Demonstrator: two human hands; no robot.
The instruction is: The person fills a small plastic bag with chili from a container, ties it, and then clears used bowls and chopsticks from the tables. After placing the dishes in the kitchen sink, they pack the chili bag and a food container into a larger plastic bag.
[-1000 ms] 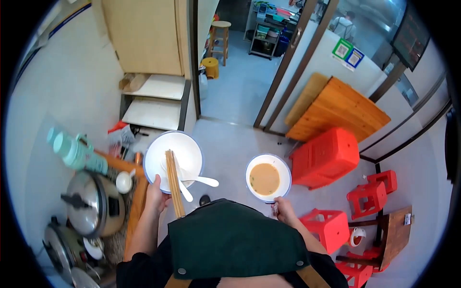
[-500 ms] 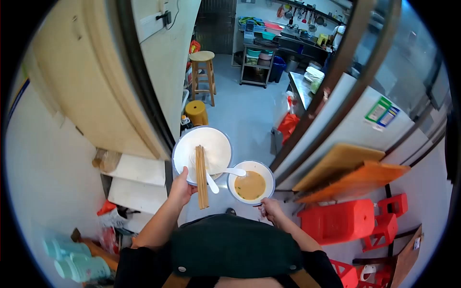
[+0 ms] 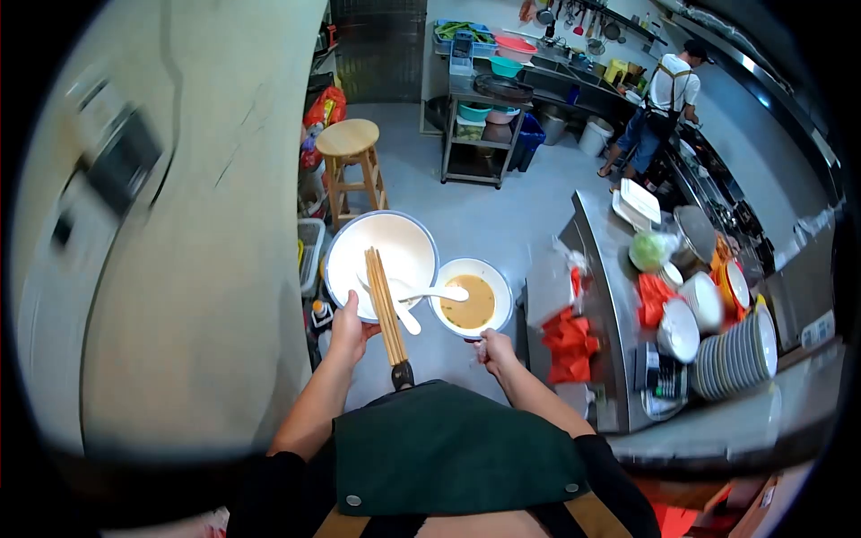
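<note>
My left hand is closed on the near rim of a large white bowl. Several wooden chopsticks lie across this bowl, their near ends sticking out past its rim. Two white spoons are in it too; the handle of one reaches out over a smaller bowl on the right. That smaller white bowl contains brown soup with green bits. My right hand grips its near edge, fingers partly hidden beneath. The two bowls are side by side at about the same height.
A steel counter with stacked plates and red bags lies to the right. A wooden stool stands on the left by the wall. Farther back are a metal cart and a co-worker, back turned, at the stove.
I have moved forward through the doorway into the kitchen. The red stools have mostly left view; the counter's plates and the co-worker now show more fully. Both bowls remain in my hands.
</note>
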